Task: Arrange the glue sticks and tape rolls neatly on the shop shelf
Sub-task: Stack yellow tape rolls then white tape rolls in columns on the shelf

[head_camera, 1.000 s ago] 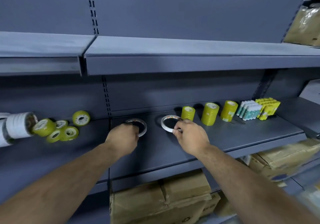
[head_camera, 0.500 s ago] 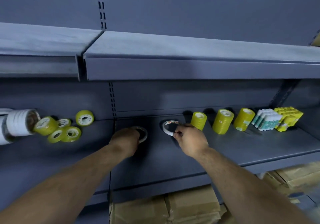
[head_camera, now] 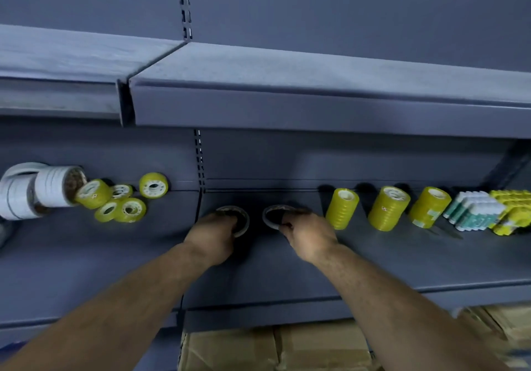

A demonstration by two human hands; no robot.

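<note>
**Two hands on two thin tape rings**

Both sets of fingers are curled. The left hand's fingers (head_camera: 227,219) hook over the near rim of the left tape ring (head_camera: 246,222) and dip into its hole, so their tips are hidden and the near part of that ring is covered. The right hand's fingers (head_camera: 293,216) close on the near right rim of the right tape ring (head_camera: 265,219). How thumb and fingers meet there is too dark to tell. The two rings sit side by side but apart on the middle shelf (head_camera: 373,258), just right of its joint. Whether they lie fully flat or are tipped up slightly cannot be told.

The left hand (head_camera: 212,237) and right hand (head_camera: 309,237) turn their backs to the camera, knuckles up. Bare forearms run back over the near shelf edge and spread toward the lower corners, where the frame cuts them off.

Right of the right hand, three yellow tape stacks (head_camera: 388,208) stand upright in a row, apart from each other. Farther right lie a white-and-teal glue stick pack (head_camera: 474,211) and a yellow glue stick pack (head_camera: 513,211), the latter cut by the frame edge. Far left, loose yellow tape rolls (head_camera: 115,202) lie jumbled beside white tape rolls (head_camera: 43,192), which are also partly cut off. Cardboard boxes (head_camera: 273,347) below the shelf are blurred.
</note>
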